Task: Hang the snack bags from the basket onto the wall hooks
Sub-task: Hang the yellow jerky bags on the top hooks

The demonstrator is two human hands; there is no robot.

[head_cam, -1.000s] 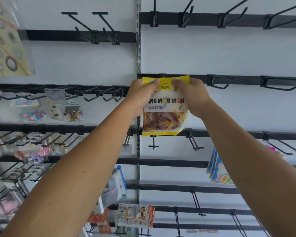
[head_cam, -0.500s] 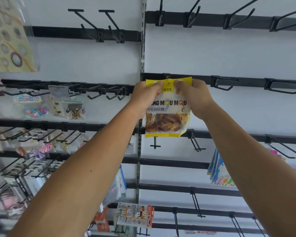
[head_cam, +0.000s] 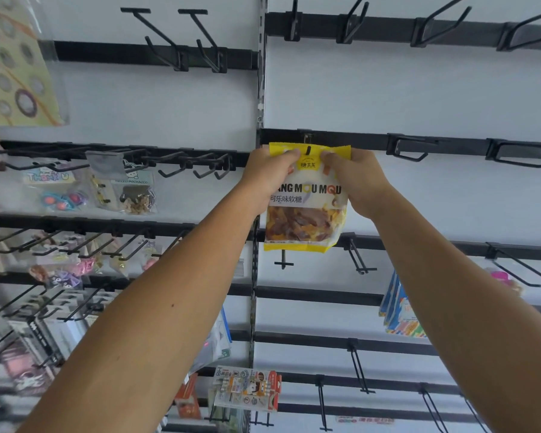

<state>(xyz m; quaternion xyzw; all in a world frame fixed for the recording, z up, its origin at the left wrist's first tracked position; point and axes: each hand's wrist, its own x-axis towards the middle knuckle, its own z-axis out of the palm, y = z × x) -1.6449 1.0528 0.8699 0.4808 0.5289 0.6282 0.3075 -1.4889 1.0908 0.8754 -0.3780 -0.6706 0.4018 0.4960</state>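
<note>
Hands pinch the top corners of the yellow snack bag (head_cam: 306,198): the left hand (head_cam: 269,179) at its upper left, the right hand (head_cam: 353,182) at its upper right, with fingers curled over the header. The bag is held flat against the wall rail (head_cam: 366,140), and the dark hook tip (head_cam: 308,150) shows through its hang hole. The threading step looks under way; next, I judge, push the bag back along the hook, then release.

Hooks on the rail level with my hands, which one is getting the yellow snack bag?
The leftmost hook on that rail, its tip poking through the yellow snack bag hang hole between both hands. The two looped hooks to its right are bare.
</note>
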